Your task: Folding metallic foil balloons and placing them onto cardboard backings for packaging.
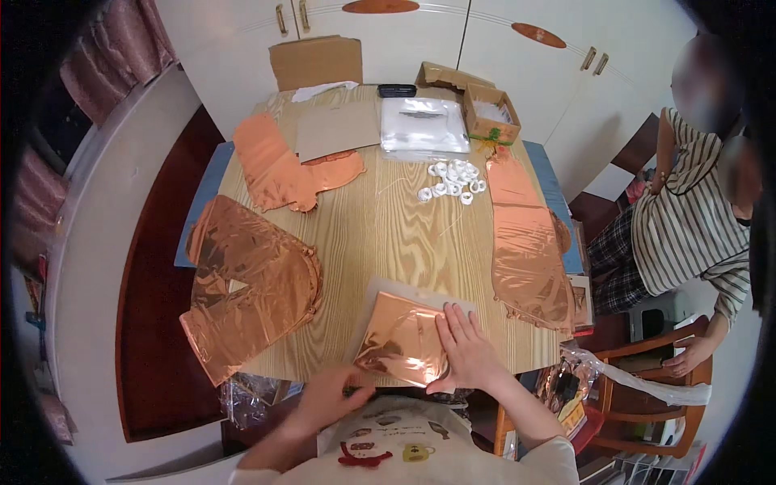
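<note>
A folded copper-coloured foil sheet point(396, 339) lies at the table's near edge, on a slightly larger translucent sleeve or sheet point(381, 284) that shows around it. My right hand point(469, 352) rests on the foil's right side, open, its fingers stretched out flat. Close to the foil's lower left corner is my left hand point(330, 398), its fingers bent and smeared by motion; whether it grips the edge cannot be made out. Large flat foil balloons point(250, 283) of the same copper colour lie to the left, with another foil balloon point(529, 250) on the right.
White rolls of ribbon or tape point(454, 179) are heaped beyond the table's middle. Behind them lie clear plastic bags point(424, 128), a cardboard sheet point(335, 129) and an open box point(491, 115). More foil point(263, 166) lies far left. A person in stripes point(687, 218) stands by a wooden chair point(647, 404).
</note>
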`<state>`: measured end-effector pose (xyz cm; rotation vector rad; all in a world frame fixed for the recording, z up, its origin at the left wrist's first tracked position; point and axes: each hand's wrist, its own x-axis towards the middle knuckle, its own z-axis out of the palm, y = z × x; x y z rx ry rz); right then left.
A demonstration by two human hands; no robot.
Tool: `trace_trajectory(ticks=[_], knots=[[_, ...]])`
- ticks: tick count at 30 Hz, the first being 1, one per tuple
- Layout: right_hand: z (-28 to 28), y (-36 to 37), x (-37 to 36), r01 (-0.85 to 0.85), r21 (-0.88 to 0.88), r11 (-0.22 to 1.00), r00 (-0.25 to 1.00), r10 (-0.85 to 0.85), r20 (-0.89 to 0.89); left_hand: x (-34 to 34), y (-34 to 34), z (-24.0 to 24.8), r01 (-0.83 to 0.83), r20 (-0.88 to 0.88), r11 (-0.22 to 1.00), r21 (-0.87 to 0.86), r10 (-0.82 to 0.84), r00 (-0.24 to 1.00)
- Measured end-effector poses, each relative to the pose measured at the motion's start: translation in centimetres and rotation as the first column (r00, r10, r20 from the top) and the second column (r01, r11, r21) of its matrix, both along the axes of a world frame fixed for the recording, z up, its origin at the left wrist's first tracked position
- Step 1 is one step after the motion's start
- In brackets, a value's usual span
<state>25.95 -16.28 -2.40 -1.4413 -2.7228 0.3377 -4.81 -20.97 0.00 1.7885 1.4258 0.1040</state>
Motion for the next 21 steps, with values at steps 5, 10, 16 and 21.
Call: trace_trajectory(ticks=[5, 10, 16, 21], knots=[[0.2, -1.2, -4.2, -0.052, -0.056, 0.997, 0.999, 0.051, -0.006, 1.9, -6.3, -5.4, -0.271, 0.526, 0.725, -0.634, 0.66, 0.536], [0.2, -1.8, -5.6, -0.061, -0.042, 0.997, 0.998, 0.06, -0.017, 3.7, -5.7, -6.3, -0.287, 0.385, 0.401, -0.87, 0.916, 0.114], [2.1, 4.3, -2.7, -0.247, -0.014, 0.969, 0.953, 0.24, -0.184, 3.4, -6.0, -5.9, -0.405, 0.395, 0.439, -0.802, 0.898, 0.192], [4.8, 20.8, 0.5, 0.019, 0.083, 0.996, 0.889, 0.021, -0.458, 2.8, -3.3, 2.1, -0.473, 0.237, 0.694, -0.542, 0.667, 0.707]])
